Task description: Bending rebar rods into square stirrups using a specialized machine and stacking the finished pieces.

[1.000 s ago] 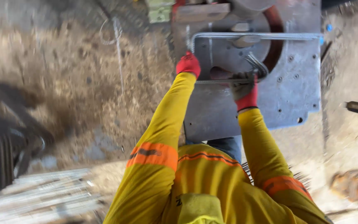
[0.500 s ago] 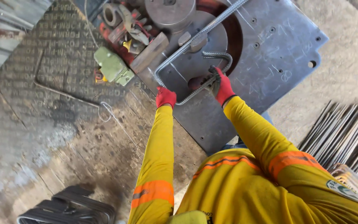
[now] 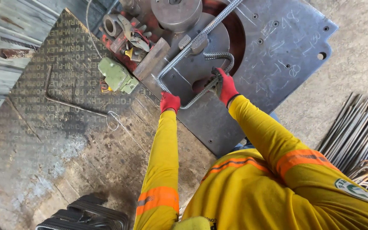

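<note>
A grey steel plate [image 3: 277, 64], scratched and drilled with small holes, forms the top of a bending machine. Set into it is a round steel disc [image 3: 201, 64] ringed in rust-red, with a thick cylindrical pin [image 3: 175, 12] above it. Beside the machine lies dark, worn plywood [image 3: 43, 127] with a patterned face. A bundle of straight ribbed bars [image 3: 358, 132] rests on the concrete to the right.

On the plate lies a ribbed steel bar [image 3: 192, 51], bent into a partly closed rectangle with rounded corners; one long leg runs up past the pin. The right hand [image 3: 223, 87], in a red glove, is closed around the bar's hooked end. The left hand [image 3: 169, 102], also red-gloved, grips the lower corner of the bar. A green switch box [image 3: 116, 76] sits on the plywood near loose rusty fittings [image 3: 128, 34].
</note>
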